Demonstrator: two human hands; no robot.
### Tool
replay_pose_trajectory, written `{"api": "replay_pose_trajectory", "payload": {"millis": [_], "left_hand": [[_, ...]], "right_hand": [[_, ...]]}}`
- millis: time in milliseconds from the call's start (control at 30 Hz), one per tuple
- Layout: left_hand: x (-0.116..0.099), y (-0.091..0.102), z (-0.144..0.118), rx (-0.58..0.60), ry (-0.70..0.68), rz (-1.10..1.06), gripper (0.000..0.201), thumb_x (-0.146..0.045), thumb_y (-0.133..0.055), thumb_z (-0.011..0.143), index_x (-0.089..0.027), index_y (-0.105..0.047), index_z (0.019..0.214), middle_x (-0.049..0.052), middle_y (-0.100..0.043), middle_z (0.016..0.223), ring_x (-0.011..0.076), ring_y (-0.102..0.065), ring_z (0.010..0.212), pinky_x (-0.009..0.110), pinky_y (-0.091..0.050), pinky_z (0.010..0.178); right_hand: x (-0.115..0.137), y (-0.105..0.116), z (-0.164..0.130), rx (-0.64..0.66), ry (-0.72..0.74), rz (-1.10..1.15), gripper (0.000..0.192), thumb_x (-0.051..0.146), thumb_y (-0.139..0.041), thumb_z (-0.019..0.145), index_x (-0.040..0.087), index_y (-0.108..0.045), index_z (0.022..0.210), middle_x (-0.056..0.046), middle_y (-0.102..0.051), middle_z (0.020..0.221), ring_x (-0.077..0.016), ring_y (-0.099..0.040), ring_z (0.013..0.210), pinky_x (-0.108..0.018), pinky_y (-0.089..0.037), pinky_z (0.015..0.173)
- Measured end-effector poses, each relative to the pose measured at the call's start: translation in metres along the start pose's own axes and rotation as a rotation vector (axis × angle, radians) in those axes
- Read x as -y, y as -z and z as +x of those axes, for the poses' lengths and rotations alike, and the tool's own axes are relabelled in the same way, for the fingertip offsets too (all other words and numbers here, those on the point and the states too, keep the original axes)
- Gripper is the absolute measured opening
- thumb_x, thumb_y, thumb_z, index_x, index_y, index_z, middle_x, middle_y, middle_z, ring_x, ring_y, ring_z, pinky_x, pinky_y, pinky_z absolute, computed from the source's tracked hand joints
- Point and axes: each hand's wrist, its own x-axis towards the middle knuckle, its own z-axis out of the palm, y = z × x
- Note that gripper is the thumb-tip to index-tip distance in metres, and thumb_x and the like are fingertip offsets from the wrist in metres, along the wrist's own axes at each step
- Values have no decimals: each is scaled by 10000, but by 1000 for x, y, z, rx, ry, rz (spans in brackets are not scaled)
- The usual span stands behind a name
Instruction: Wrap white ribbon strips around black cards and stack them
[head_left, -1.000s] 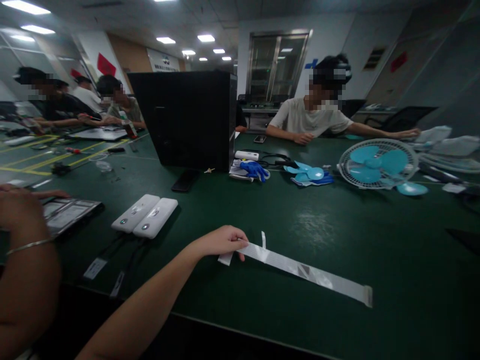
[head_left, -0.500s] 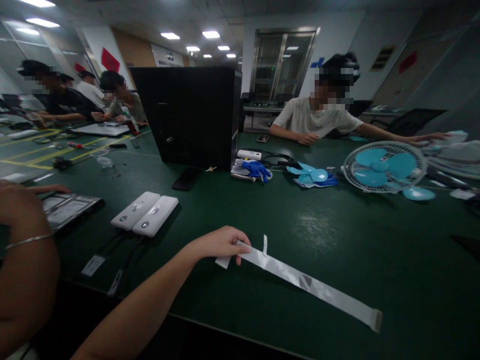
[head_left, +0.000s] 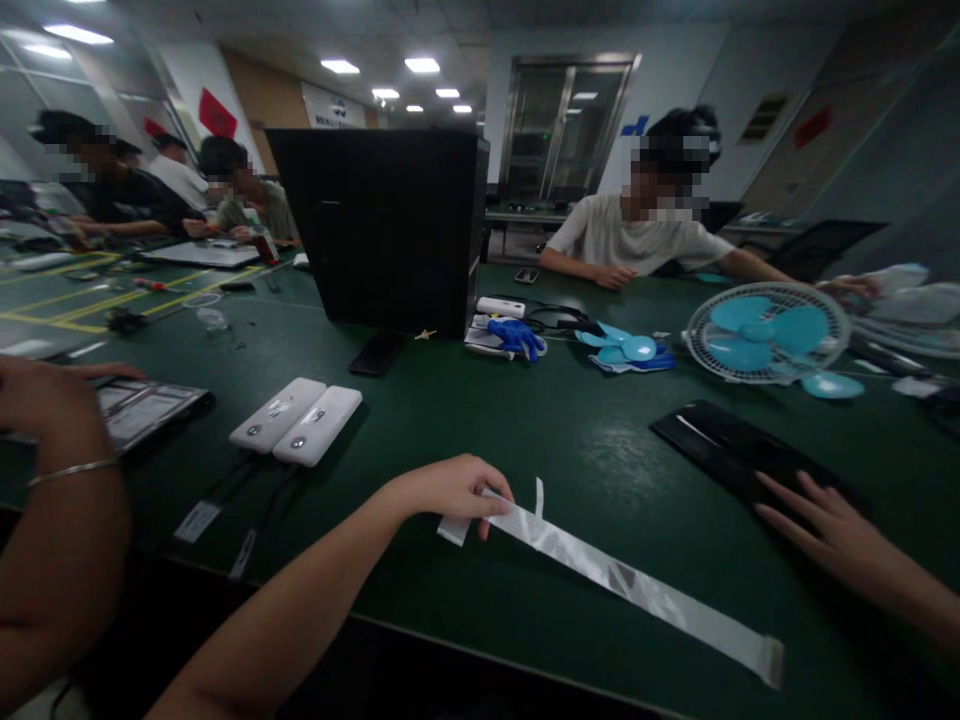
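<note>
My left hand [head_left: 454, 488] is closed on one end of a long white flat ribbon cable [head_left: 581, 560], pinching it between thumb and fingers. The cable slants down to the right over the green table [head_left: 480, 420], with a connector at its far end and a small tab standing up near my fingers. My right hand [head_left: 836, 535] has its fingers spread on the near side of a flat, glossy black panel [head_left: 712, 440]. What lies under the palm is hidden, and I cannot tell the panel's kind.
Two white power banks [head_left: 296, 420] with cables lie to the left, beside a co-worker's arm [head_left: 64, 500] and an open device [head_left: 161, 410]. Ahead stand a black computer case [head_left: 382, 230], blue gloves [head_left: 517, 338], blue fan blades [head_left: 619, 347] and a fan [head_left: 766, 332]. Another person sits opposite.
My right hand and the black panel have come in from the right edge onto the table. My left hand still holds the ribbon cable in nearly the same place.
</note>
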Motion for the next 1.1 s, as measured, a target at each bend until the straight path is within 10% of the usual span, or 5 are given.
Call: {"api": "replay_pose_trajectory", "payload": {"millis": [100,333,767,967,1100], "left_hand": [[0,1,-1,30,29,-12,231,-365,-553,895,-195,-650,1018,8,-677,753,125,-630,652,235,-444,586],[-2,4,-1,126,26,-133,144,-310,-573,875,-169,-601,874,-8,-646,673,95,-564,535,215,-422,512],[3,6,1,131,52,-221,195,-355,-586,866,-169,-573,806,-17,-638,613,77,-516,463,187,-362,439],[6,8,5,-76,53,-228,247,-408,-549,883,-169,-581,939,-18,-650,661,60,-467,424,177,-302,399],[8,5,11,-155,70,-208,332,-452,-525,888,-159,-583,1034,3,-670,717,58,-448,413,180,-282,389]], "right_hand": [[74,-1,9,166,-23,-39,825,725,-203,857,210,-325,1491,-122,-68,1564,-328,-86,1415,-490,-186,1131],[191,-2,14,193,366,-98,659,658,-311,910,332,-307,1483,-37,-68,1567,-342,-138,1406,-558,-291,1086],[242,10,2,307,686,73,605,589,-436,918,372,-308,1468,-23,-63,1569,-338,-110,1412,-593,-229,1103],[242,53,2,481,612,317,487,508,-362,975,391,-353,1447,-3,-376,1476,-265,-431,1292,-480,-423,1031],[260,53,-7,368,706,301,591,484,-535,906,375,-344,1455,-8,-383,1474,-249,-442,1280,-447,-419,1037]]}}
